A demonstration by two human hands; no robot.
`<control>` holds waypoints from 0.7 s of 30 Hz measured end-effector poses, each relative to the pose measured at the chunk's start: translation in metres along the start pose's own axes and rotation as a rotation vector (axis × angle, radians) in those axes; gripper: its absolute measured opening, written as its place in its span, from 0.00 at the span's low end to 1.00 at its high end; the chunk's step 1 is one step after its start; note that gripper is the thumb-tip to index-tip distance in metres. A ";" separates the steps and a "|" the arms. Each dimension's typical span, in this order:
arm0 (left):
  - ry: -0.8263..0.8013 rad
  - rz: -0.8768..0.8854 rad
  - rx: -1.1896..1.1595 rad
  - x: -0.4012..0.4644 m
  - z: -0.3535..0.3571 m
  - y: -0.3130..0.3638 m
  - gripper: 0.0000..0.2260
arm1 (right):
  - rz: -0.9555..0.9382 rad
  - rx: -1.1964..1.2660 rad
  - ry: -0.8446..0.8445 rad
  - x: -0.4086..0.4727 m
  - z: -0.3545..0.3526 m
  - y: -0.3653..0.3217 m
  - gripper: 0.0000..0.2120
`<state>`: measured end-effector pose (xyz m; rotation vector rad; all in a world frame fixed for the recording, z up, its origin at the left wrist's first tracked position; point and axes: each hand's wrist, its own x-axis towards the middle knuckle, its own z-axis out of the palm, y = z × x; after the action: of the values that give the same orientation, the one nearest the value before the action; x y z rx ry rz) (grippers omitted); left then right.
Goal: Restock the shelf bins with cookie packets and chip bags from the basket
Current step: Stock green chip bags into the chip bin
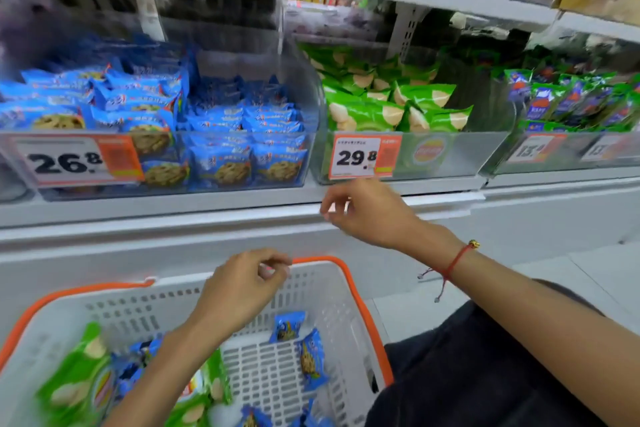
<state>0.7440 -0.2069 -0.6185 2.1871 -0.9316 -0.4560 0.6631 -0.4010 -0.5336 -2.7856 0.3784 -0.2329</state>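
Small blue cookie packets (310, 359) and green chip bags (74, 378) lie in the white slotted plastic basket with orange rim (346, 284). Over it the left hand (239, 291) hovers, loosely curled, holding nothing — above it the right hand (363, 213), likewise unladen, below the clear bin of green chip bags (457, 152).

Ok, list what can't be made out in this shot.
Head view only:
- Basket: near part cut off by the bottom edge; the left hand's forearm covers some packets.
- Top shelf goods: blurred, cut by the top edge.
- Price tag small print: too small.
- Right hand fingertips: motion-blurred, so any pinch is unclear.
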 end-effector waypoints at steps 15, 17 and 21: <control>-0.459 -0.573 0.421 -0.074 0.067 -0.192 0.06 | 0.277 0.149 -0.971 -0.066 0.276 -0.029 0.19; -0.370 -0.590 0.450 -0.082 0.075 -0.205 0.20 | 0.353 0.282 -0.952 -0.074 0.301 -0.040 0.24; -0.345 -0.667 0.230 -0.081 0.085 -0.214 0.30 | 0.536 0.552 -0.853 -0.073 0.324 -0.060 0.27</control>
<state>0.7457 -0.0824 -0.8284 2.6637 -0.4027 -1.1129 0.6732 -0.2318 -0.8254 -1.9083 0.6703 0.8131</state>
